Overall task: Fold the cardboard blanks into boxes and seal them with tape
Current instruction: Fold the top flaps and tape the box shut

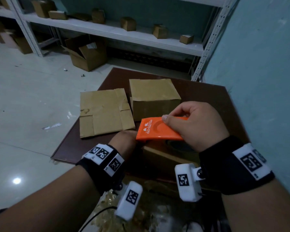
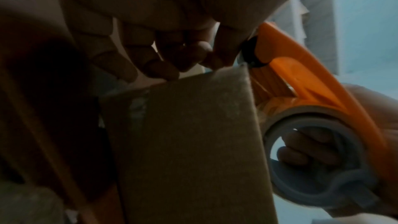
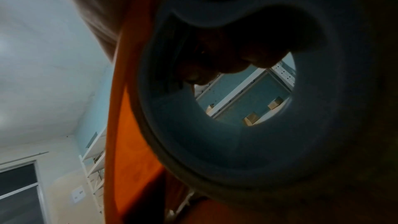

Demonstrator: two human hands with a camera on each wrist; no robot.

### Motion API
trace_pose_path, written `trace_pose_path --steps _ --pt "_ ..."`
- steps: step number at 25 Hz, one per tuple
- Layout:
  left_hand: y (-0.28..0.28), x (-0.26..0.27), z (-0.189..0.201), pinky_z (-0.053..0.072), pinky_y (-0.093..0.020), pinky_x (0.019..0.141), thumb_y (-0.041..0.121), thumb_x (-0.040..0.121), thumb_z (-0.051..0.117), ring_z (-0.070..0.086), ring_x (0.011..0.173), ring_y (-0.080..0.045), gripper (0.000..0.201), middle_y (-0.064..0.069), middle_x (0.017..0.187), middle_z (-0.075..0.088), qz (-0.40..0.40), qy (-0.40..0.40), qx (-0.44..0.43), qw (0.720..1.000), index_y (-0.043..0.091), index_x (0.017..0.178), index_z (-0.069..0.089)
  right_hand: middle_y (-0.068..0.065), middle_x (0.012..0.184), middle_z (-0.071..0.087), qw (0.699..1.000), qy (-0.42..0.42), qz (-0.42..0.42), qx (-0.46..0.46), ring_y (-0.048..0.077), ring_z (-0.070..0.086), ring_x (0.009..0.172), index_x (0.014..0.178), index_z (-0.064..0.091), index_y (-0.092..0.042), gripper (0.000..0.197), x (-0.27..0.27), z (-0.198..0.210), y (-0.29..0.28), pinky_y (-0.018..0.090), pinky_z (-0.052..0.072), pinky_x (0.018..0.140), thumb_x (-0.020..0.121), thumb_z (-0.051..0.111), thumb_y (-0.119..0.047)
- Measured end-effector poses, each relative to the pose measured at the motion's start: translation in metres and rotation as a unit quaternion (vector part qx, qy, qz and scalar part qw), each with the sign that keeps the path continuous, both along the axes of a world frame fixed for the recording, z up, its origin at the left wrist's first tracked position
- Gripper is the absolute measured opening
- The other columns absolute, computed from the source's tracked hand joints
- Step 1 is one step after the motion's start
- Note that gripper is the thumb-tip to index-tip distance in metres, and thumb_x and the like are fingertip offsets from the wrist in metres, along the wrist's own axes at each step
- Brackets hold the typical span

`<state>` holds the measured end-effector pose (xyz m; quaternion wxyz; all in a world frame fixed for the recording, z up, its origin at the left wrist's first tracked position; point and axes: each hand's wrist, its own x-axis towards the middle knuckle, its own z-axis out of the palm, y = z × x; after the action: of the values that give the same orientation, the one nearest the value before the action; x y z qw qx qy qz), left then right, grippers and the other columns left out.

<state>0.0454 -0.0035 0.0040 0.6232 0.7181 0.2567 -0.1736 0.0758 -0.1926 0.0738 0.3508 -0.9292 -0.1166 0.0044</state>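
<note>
The box being sealed [image 1: 164, 158] sits at the near edge of the dark brown board [image 1: 199, 91], right under both hands and closer to the person than anything else on it. The orange tape dispenser [image 1: 159, 128] lies over that box's top, its toothed end pointing away to the left. The right hand [image 1: 194, 124] grasps the dispenser, thumb on top and fingers hooked through the grey roll core [image 2: 310, 151]. The left hand [image 1: 124, 139] is at the box's left upper edge, just beside the dispenser's front; the left wrist view shows its fingertips [image 2: 165, 72] bent down onto that edge, apparently pinning the tape end, though this is dim. The next pull likely runs from that pinned edge across the box top, with the right hand doing the travelling.

Beyond the box, a finished box [image 1: 154, 99] stands farther back, and a flat blank [image 1: 104, 113] lies left of it. Past the board are pale floor tiles, an open carton [image 1: 85, 54] and shelving [image 1: 117, 32] with small boxes.
</note>
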Motion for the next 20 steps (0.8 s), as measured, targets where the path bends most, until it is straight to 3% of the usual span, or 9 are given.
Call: trace_pose_path --steps 1,3,5,8,12,14,16,18,20 --pt "-0.004 -0.001 0.005 0.041 -0.034 0.108 0.002 0.107 0.042 0.059 0.127 -0.036 0.032 -0.026 0.143 0.057 -0.016 0.019 0.038 0.999 -0.006 0.134 0.059 -0.016 0.091 0.064 1.0 0.005 -0.002 -0.002 0.005 0.057 0.085 0.083 0.072 -0.031 0.026 0.001 0.002 0.003 0.026 0.044 0.064 0.084 0.076 -0.057" --pt "-0.007 -0.005 0.007 0.036 -0.03 0.108 0.008 0.108 0.043 0.052 0.137 -0.031 0.038 -0.021 0.15 0.053 -0.068 0.015 0.127 0.989 0.0 0.144 0.052 -0.013 0.093 0.064 1.0 0.021 -0.005 0.001 0.007 0.058 0.086 0.083 0.072 -0.029 0.025 0.001 0.005 0.007 0.024 0.042 0.061 0.085 0.077 -0.053" --pt "-0.002 0.007 0.005 0.042 -0.032 0.099 0.011 0.106 0.051 0.06 0.125 -0.029 0.031 -0.018 0.137 0.062 -0.068 0.018 0.108 0.992 0.004 0.134 0.062 -0.01 0.094 0.064 0.999 0.033 -0.013 0.006 0.008 0.058 0.086 0.082 0.071 -0.028 0.024 0.001 0.007 0.008 0.022 0.041 0.059 0.086 0.078 -0.051" --pt "0.003 0.001 -0.019 0.054 -0.036 0.075 0.001 0.092 0.068 0.071 0.082 -0.027 0.014 -0.012 0.094 0.074 0.046 -0.068 -0.071 0.994 0.014 0.096 0.072 -0.009 0.094 0.063 0.998 0.053 -0.016 0.001 0.009 0.057 0.086 0.084 0.07 -0.027 0.024 -0.001 0.009 0.008 0.022 0.04 0.059 0.087 0.077 -0.05" --pt "-0.011 -0.017 -0.034 0.054 -0.026 0.072 0.014 0.098 0.064 0.075 0.081 -0.01 0.021 0.0 0.098 0.08 0.034 -0.15 -0.059 0.986 0.029 0.101 0.078 -0.01 0.092 0.063 0.998 0.047 -0.032 0.004 0.01 0.058 0.086 0.082 0.07 -0.027 0.025 0.0 0.008 0.008 0.026 0.041 0.062 0.086 0.077 -0.051" --pt "-0.018 -0.021 -0.035 0.052 -0.03 0.085 0.022 0.097 0.064 0.073 0.093 -0.012 0.018 -0.006 0.11 0.077 -0.002 -0.157 -0.03 0.987 0.023 0.11 0.076 -0.01 0.091 0.064 0.998 0.042 -0.045 0.012 0.01 0.058 0.085 0.082 0.07 -0.027 0.026 0.002 0.006 0.006 0.028 0.043 0.062 0.086 0.077 -0.051" --pt "-0.017 -0.02 -0.036 0.044 -0.049 0.11 0.029 0.078 0.072 0.061 0.122 -0.029 0.051 -0.018 0.132 0.066 -0.058 -0.152 -0.114 0.98 0.019 0.127 0.066 -0.009 0.09 0.066 0.998 0.033 -0.058 0.022 0.011 0.059 0.085 0.082 0.071 -0.026 0.026 0.004 0.005 0.001 0.032 0.047 0.067 0.086 0.078 -0.051" --pt "-0.016 -0.014 -0.041 0.038 -0.063 0.114 0.034 0.062 0.08 0.055 0.131 -0.041 0.082 -0.019 0.14 0.06 -0.085 -0.12 -0.246 0.958 0.023 0.14 0.056 -0.009 0.089 0.066 0.997 0.034 -0.068 0.033 0.011 0.059 0.085 0.082 0.072 -0.026 0.025 0.006 0.004 -0.002 0.033 0.048 0.069 0.086 0.078 -0.05" --pt "-0.022 -0.013 -0.047 0.042 -0.062 0.111 0.047 0.067 0.088 0.061 0.128 -0.033 0.086 -0.005 0.137 0.066 -0.127 -0.165 -0.212 0.955 0.036 0.143 0.052 -0.009 0.088 0.066 0.996 0.032 -0.072 0.036 0.011 0.06 0.084 0.082 0.072 -0.026 0.025 0.006 0.003 -0.003 0.034 0.048 0.068 0.086 0.078 -0.05"
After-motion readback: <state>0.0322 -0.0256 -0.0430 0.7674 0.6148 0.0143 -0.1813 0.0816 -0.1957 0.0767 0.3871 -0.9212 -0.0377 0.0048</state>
